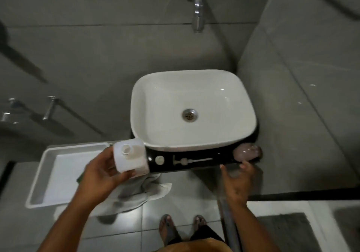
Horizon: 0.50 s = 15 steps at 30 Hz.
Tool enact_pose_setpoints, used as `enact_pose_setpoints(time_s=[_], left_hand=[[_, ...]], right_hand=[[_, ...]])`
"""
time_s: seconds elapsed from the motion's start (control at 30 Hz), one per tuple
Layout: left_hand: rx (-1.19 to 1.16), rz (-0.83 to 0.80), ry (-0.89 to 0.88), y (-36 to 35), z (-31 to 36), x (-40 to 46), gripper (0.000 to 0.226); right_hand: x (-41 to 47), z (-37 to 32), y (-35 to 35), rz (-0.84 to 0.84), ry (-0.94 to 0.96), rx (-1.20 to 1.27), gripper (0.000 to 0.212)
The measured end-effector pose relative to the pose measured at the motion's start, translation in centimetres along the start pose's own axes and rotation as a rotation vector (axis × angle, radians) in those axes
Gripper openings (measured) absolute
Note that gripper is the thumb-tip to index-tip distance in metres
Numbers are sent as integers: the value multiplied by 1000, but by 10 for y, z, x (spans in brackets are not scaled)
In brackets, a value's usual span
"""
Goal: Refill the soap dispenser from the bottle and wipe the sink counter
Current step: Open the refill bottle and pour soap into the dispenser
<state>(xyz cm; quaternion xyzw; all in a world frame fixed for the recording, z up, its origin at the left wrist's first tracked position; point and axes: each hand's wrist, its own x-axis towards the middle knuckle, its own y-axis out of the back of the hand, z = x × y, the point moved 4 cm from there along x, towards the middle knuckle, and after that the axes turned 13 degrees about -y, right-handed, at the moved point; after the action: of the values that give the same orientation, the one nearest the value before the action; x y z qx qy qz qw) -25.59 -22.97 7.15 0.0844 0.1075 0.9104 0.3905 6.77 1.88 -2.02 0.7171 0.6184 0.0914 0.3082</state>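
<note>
While left hand (101, 175) grips uncapped bottle (131, 157) at counter (214, 159) edge, right hand (238, 183) hovers released beside dispenser (247, 152).

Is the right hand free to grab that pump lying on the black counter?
Probably yes: the right hand is open and empty, just right of the pump, with nothing between them.

No readable text, label, brand, number or sign anywhere. White bottle (130, 157): plain sides, no print visible. Black counter (194, 162), white sink (192, 111), white tray (64, 173): all unmarked. Wall tiles bare. Picture soft; any fine print too blurred to tell.
</note>
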Motion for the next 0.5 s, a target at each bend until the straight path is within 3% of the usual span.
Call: enact_pose_setpoints(time_s=[0.13,0.3,0.5], left_hand=[[-11,-57,-32,-22,-1,8,78],[-17,-125,-54,-45,-1,12,80],[-39,-96,-61,-58,10,7,77]], right_hand=[[35,-6,32,138,-59,40,97],[61,-19,21,45,-62,86,98],[71,-17,15,57,-64,141,77]])
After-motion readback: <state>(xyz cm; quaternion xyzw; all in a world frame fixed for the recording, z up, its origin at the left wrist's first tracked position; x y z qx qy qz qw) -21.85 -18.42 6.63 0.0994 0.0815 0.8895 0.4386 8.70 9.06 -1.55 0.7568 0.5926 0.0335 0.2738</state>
